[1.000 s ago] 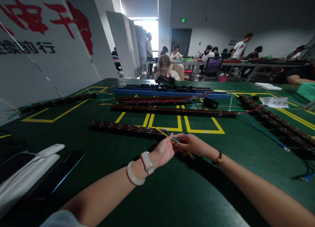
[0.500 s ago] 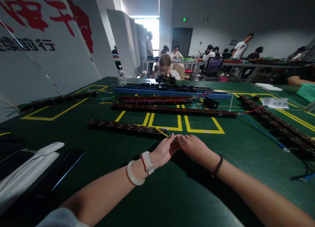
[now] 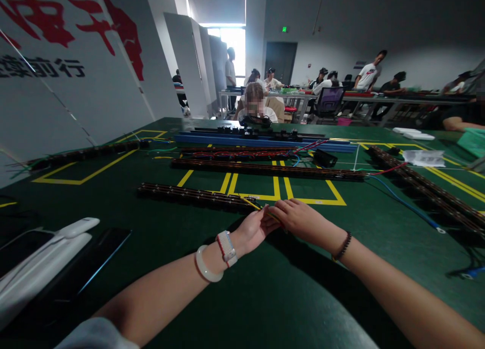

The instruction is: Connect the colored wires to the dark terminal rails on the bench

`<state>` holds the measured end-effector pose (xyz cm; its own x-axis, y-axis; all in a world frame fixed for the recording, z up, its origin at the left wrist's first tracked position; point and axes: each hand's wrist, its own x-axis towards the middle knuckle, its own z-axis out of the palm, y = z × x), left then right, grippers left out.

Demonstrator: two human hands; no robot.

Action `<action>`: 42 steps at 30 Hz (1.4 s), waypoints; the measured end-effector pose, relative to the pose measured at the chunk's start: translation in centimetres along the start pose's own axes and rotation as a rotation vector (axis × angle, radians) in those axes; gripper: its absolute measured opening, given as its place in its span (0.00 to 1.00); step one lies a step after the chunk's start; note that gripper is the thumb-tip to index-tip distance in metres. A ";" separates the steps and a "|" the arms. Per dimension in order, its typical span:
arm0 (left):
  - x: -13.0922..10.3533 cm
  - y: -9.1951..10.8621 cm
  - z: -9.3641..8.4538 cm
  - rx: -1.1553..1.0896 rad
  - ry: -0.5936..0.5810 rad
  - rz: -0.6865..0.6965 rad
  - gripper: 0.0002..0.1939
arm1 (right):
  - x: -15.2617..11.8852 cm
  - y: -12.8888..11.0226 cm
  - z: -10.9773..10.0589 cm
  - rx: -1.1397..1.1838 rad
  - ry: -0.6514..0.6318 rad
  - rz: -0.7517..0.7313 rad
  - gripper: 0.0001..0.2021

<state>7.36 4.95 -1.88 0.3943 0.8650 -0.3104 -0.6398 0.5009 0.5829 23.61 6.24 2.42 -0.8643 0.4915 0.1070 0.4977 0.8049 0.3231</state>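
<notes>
My left hand (image 3: 253,231) and my right hand (image 3: 299,218) meet at the right end of a dark strip with copper-coloured lines (image 3: 195,196), which lies on the green table. A yellow wire (image 3: 250,203) runs from that end into my fingers. My left hand is closed on the wire, thumb on top. The fingers of my right hand are bent over the wire's continuation, which looks yellow-green between the hands. The wire's far end is hidden by my right hand.
Beyond lie a longer dark strip (image 3: 265,169), a strip with red wires (image 3: 238,153) and a blue rail (image 3: 265,142). More strips (image 3: 424,182) lie at right, beside a blue wire (image 3: 407,202). A black phone-like slab (image 3: 104,258) rests at left. A person (image 3: 254,104) sits opposite.
My right hand has shifted slightly right and up, its fingers sliding along the wire. More of the wire shows between the hands. My left hand has barely moved.
</notes>
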 end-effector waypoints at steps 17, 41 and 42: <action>-0.9 -0.3 0.9 0.019 0.026 0.035 0.19 | -0.4 0.4 -0.9 0.270 0.407 -0.094 0.10; -0.7 -0.4 0.5 0.079 -0.046 0.029 0.15 | 0.6 2.6 4.8 0.214 0.114 0.301 0.13; -0.8 -0.4 0.6 0.081 -0.042 0.029 0.15 | 0.7 2.5 4.8 0.156 0.111 0.305 0.14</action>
<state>7.67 4.07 -1.44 0.4049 0.8762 -0.2612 -0.5969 0.4698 0.6504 24.62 10.18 -1.21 -0.6728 0.6848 0.2802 0.7316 0.6720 0.1143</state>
